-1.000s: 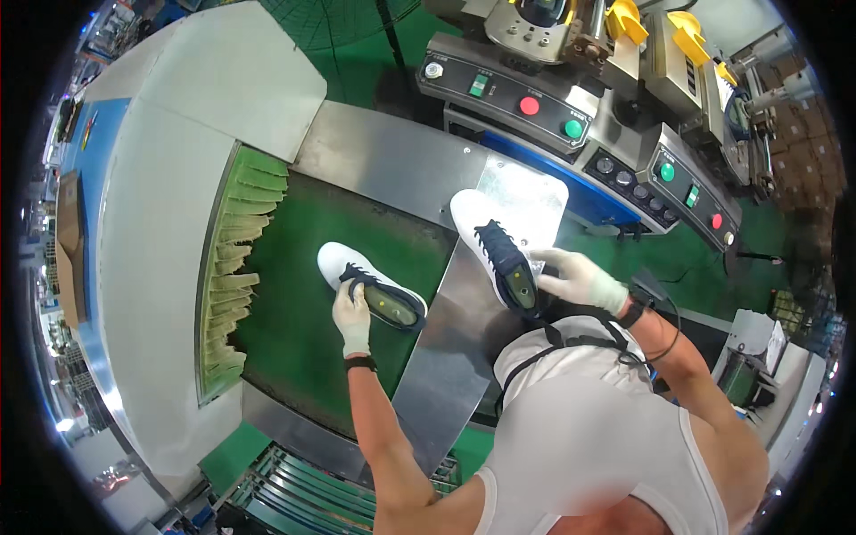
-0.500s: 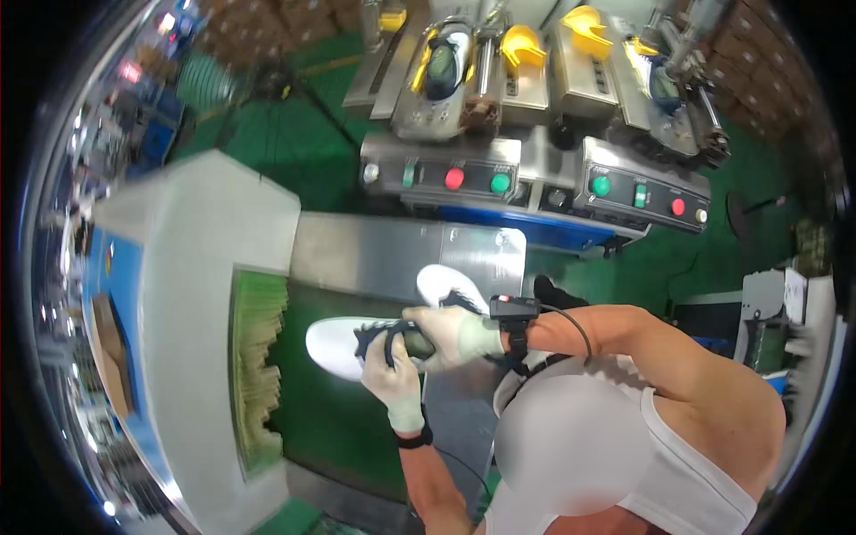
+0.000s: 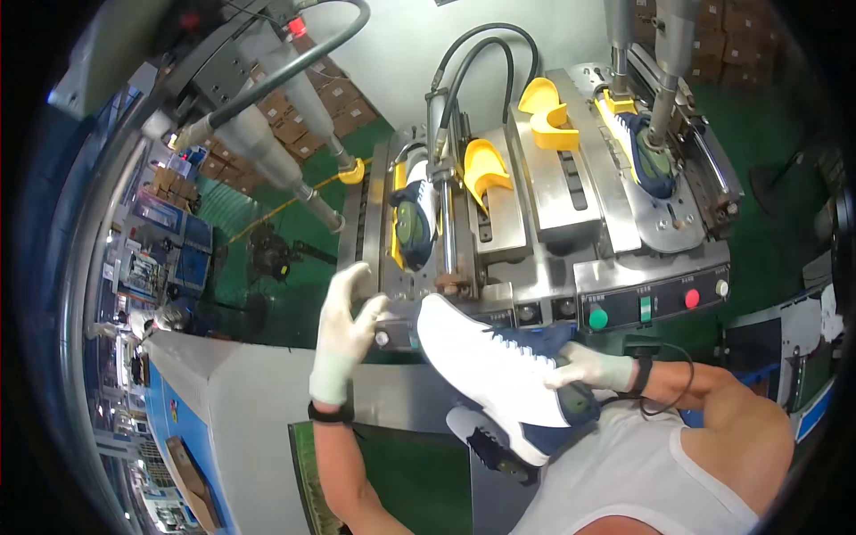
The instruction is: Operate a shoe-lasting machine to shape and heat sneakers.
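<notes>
My right hand [image 3: 588,367], in a white glove, grips a white and navy sneaker [image 3: 486,361] by its dark collar near the heel, its white toe pointing up and left. My left hand [image 3: 346,325], also gloved, holds nothing; thumb and fingers are spread in front of the left press station. Clamped in that station is a white and navy sneaker [image 3: 413,227] with a green insole. Partly hidden under the held shoe, another sneaker [image 3: 486,440] with dark laces rests by the metal ledge.
On the right press station a further sneaker [image 3: 646,156] sits beneath a metal ram. Yellow pads [image 3: 488,169] stand between the stations. A control panel [image 3: 655,294] with coloured buttons runs along the front. To the left are a grey machine housing [image 3: 241,419] and a green conveyor belt [image 3: 415,477].
My left hand has let go of the sneaker and moved forward toward the left press. My right hand has lifted the sneaker. The view has tilted up toward the press.
</notes>
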Tool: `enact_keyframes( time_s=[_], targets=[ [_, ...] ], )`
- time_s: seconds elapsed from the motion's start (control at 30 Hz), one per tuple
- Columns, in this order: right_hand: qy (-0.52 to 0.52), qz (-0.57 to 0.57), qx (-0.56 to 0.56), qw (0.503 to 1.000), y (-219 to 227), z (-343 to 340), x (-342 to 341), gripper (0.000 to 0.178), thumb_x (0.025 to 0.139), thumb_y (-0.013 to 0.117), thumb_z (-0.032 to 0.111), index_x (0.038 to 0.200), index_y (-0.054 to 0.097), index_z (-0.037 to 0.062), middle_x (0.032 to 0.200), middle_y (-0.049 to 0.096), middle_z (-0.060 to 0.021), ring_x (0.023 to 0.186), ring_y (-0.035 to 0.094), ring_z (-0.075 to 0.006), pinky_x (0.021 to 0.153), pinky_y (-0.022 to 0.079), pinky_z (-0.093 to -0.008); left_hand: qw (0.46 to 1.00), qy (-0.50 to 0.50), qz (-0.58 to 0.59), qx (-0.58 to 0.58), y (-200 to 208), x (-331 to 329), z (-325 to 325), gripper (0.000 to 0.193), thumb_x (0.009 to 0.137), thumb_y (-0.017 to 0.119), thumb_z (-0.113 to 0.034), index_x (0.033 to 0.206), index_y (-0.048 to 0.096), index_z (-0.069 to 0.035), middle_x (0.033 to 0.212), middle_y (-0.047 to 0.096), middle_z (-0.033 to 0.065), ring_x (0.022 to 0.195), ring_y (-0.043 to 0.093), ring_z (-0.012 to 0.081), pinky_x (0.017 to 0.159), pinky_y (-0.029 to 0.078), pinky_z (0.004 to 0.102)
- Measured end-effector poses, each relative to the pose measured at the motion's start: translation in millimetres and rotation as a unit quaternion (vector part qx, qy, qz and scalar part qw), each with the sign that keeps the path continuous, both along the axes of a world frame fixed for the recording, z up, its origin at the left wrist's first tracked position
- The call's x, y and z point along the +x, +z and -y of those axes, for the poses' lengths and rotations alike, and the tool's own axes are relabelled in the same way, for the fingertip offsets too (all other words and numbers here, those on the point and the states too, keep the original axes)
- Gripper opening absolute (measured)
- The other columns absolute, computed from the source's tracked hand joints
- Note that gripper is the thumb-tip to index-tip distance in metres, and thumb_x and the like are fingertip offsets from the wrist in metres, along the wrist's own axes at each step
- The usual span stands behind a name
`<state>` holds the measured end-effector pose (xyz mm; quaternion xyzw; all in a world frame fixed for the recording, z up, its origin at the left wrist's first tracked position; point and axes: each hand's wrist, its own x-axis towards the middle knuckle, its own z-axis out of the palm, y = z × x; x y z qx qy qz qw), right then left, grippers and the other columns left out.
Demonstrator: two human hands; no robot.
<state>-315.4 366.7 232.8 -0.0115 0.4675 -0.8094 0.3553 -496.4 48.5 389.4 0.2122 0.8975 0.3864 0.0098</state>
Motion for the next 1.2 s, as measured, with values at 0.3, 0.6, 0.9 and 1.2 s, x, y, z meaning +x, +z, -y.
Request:
enact_keyframes(
  time_s=[0.3, 0.6, 0.9, 1.2],
  targets=[
    [-0.22, -0.043, -0.131, 0.966, -1, -119, -34, 0.101, 0.066, 0.084, 0.018, 0.154, 0.04, 0.0001, 0.147, 0.055, -0.0115, 0.134, 0.054, -0.0244, 0.116, 0.041, -0.0403, 0.988, 0.079, 0.083, 0.107, -185, -260, -19, 0.074, 0.095, 0.076, -0.03, 0.151, 0.04, 0.002, 0.143, 0.056, 0.0248, 0.126, 0.061, 0.0299, 0.107, 0.047, 0.0364],
    [-0.329, 0.07, -0.137, 0.932, -8, -111, -30, 0.103, 0.068, 0.086, 0.019, 0.155, 0.035, -0.0038, 0.146, 0.057, -0.0147, 0.13, 0.059, -0.0295, 0.112, 0.047, -0.0436, 0.992, 0.12, -0.051, -0.003, -207, -317, -58, 0.045, 0.106, 0.057, -0.043, 0.105, 0.07, 0.0, 0.082, 0.068, 0.0138, 0.075, 0.063, 0.0235, 0.072, 0.051, 0.0403],
    [-0.324, 0.032, -0.116, 0.938, 17, -64, -16, 0.084, 0.073, 0.07, 0.005, 0.152, 0.04, -0.0049, 0.141, 0.06, -0.0179, 0.123, 0.064, -0.0314, 0.107, 0.052, -0.0446, 0.962, 0.191, -0.136, 0.142, -139, -199, -40, 0.03, 0.106, 0.058, -0.026, 0.099, 0.067, 0.002, 0.083, 0.066, 0.0081, 0.077, 0.06, 0.0164, 0.073, 0.05, 0.034],
    [-0.308, -0.064, -0.012, 0.949, 63, 10, -91, 0.066, 0.086, 0.073, 0.009, 0.144, 0.045, -0.0015, 0.128, 0.063, -0.0108, 0.116, 0.063, -0.0205, 0.101, 0.052, -0.0373, 0.872, 0.202, -0.274, 0.352, -44, 19, 34, 0.038, 0.113, 0.045, -0.031, 0.093, 0.055, 0.001, 0.088, 0.057, 0.008, 0.088, 0.059, 0.0187, 0.108, 0.05, 0.0492]
  ],
)
